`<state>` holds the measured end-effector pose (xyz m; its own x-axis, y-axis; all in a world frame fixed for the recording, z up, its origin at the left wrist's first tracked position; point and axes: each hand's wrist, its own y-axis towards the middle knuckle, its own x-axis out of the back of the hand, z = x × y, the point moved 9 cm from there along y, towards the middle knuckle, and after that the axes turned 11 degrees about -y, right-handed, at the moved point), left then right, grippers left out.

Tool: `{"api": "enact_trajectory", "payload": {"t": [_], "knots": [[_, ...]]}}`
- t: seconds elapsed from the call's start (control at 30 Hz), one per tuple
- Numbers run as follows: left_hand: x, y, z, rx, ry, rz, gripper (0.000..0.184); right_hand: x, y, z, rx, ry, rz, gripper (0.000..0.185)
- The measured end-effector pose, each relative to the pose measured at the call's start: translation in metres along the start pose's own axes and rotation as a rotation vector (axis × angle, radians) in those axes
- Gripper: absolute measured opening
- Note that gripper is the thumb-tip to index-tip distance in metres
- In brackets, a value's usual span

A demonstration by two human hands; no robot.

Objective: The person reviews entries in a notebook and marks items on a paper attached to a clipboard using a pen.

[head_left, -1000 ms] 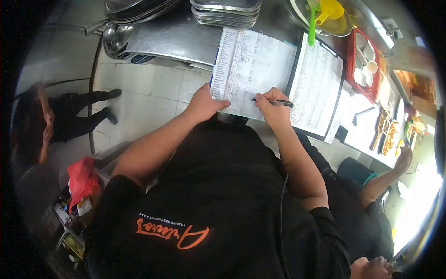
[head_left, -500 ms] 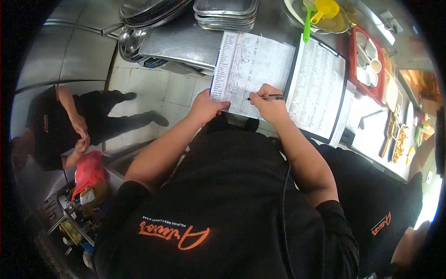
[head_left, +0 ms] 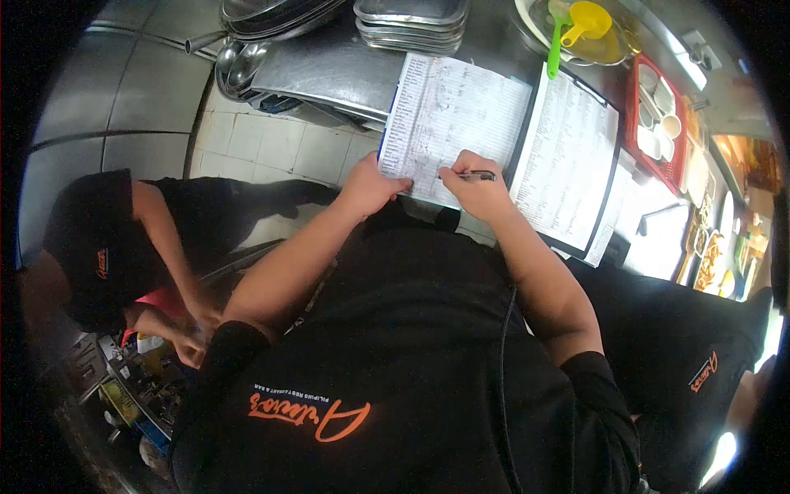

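Note:
An open notebook (head_left: 465, 107) with handwritten rows and columns lies in front of me, its lower edge at the counter's near side. My left hand (head_left: 369, 188) grips its lower left corner, thumb on top of the page and the other fingers mostly hidden. In a writing hold, my right hand (head_left: 479, 194) is closed on a black pen (head_left: 477, 175) over the lower part of the page. The pen's tip is at the paper or just above it; I cannot tell which. A clipboard with a printed list (head_left: 568, 156) lies right beside the notebook.
Stacked metal trays (head_left: 411, 25) and dark pans (head_left: 276, 18) stand at the back. A green spoon (head_left: 555, 49) and yellow scoop (head_left: 587, 20) rest on a bowl. A red basket (head_left: 635, 132) holds white dishes. One person (head_left: 90, 247) stands left, another (head_left: 666, 346) right.
The person on the left has moved nearer to me, hands now lower and close to my left arm. My hands keep their places at the notebook, and the view has shifted slightly.

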<state>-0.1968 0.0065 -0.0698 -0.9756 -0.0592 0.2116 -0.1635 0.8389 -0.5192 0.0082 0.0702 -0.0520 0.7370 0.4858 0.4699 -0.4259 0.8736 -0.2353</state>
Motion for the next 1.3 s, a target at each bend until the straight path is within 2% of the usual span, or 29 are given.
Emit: {"api": "enact_trajectory", "payload": {"t": [0.23,0.33,0.43,0.53,0.63,0.7,0.73,0.8,0.83,0.9,1.0,1.1,1.13,1.2,1.3], "knots": [[-0.001,0.001,0.002,-0.010,-0.038,-0.001,0.034,-0.001,-0.001,-0.003,0.031,-0.001,-0.023,0.024],[-0.002,-0.001,-0.002,0.014,-0.015,0.012,0.034,0.001,0.000,0.002,0.117,-0.043,-0.052,0.024],[-0.001,0.001,0.003,0.020,-0.020,0.003,0.036,0.014,-0.007,0.002,-0.042,-0.029,-0.127,0.026],[0.001,0.001,0.005,0.033,0.006,-0.023,0.038,0.045,-0.015,0.004,0.011,0.038,-0.218,0.021],[0.001,0.000,0.003,0.041,0.017,-0.029,0.042,0.080,-0.021,-0.026,-0.043,0.318,-0.349,0.017],[0.002,-0.004,0.001,0.053,0.008,-0.031,0.044,0.118,-0.032,-0.032,-0.072,0.325,-0.484,0.021],[0.002,-0.004,-0.001,0.056,0.008,-0.030,0.044,0.138,-0.040,-0.038,-0.161,0.231,-0.564,0.024],[0.003,-0.005,-0.002,0.064,0.007,-0.027,0.046,0.167,-0.049,-0.065,-0.196,0.315,-0.661,0.027],[0.002,-0.005,0.000,0.060,-0.016,-0.002,0.048,0.182,-0.056,-0.071,-0.159,0.247,-0.714,0.028],[0.001,-0.002,0.009,0.050,-0.058,0.048,0.051,0.202,-0.068,-0.086,-0.219,0.060,-0.759,0.035],[0.005,-0.003,0.015,0.062,-0.010,0.041,0.049,0.216,-0.078,-0.100,-0.099,-0.187,-0.854,0.038],[0.008,-0.004,0.014,0.040,0.027,0.012,0.048,0.222,-0.081,-0.108,-0.015,-0.454,-0.860,0.039],[0.008,-0.005,0.013,0.047,0.048,0.013,0.049,0.224,-0.080,-0.113,-0.052,-0.538,-0.815,0.043],[0.009,-0.006,0.010,0.060,0.090,0.009,0.051,0.226,-0.082,-0.121,-0.107,-0.551,-0.817,0.044],[0.012,0.001,0.017,-0.074,0.140,-0.001,0.059,0.222,-0.080,-0.125,-0.096,-0.608,-0.803,0.046]]}}
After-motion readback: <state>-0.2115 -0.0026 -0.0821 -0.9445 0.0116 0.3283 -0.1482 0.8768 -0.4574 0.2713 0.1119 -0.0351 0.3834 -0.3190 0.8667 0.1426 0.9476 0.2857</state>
